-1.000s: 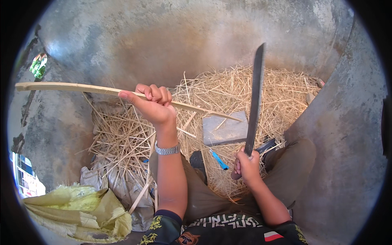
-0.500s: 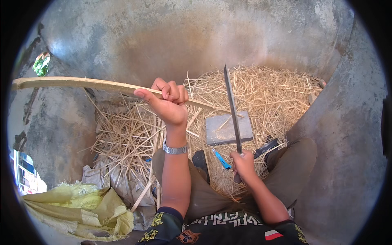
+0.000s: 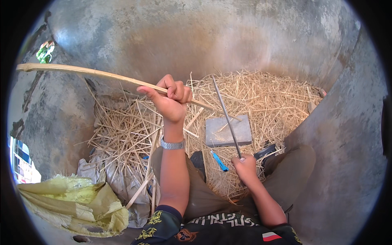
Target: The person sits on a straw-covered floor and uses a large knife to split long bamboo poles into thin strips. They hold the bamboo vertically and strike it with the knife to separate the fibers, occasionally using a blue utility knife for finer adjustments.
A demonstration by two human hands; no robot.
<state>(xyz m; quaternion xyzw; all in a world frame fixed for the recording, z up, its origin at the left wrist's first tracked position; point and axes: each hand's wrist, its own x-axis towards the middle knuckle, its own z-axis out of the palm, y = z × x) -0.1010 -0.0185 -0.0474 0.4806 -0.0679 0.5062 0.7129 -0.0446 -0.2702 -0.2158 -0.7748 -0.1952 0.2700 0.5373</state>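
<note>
My left hand (image 3: pixel 173 98) is closed around a long split bamboo strip (image 3: pixel 102 74), with the thumb lying along it. The strip slants from the upper left down to the right, and its near end hangs over a grey block (image 3: pixel 220 131). In my right hand (image 3: pixel 245 167) is the handle of a long machete (image 3: pixel 228 118), its blade pointing up and away. The blade crosses the bamboo close to the strip's right end; whether the edge touches it I cannot tell. A blue utility knife (image 3: pixel 219 161) lies beside the block, left of my right hand.
Straw-like bamboo shavings (image 3: pixel 269 94) cover the ground ahead, with a pile of thin offcuts (image 3: pixel 122 130) on the left. A torn yellowish sack (image 3: pixel 77 204) lies at the lower left. Concrete walls (image 3: pixel 196 36) curve closely around me. My bent legs (image 3: pixel 292 171) flank the work spot.
The machete blade has tilted left and now crosses the bamboo strip near its end. The strip slants more steeply, its left end higher. Both hands keep their grip.
</note>
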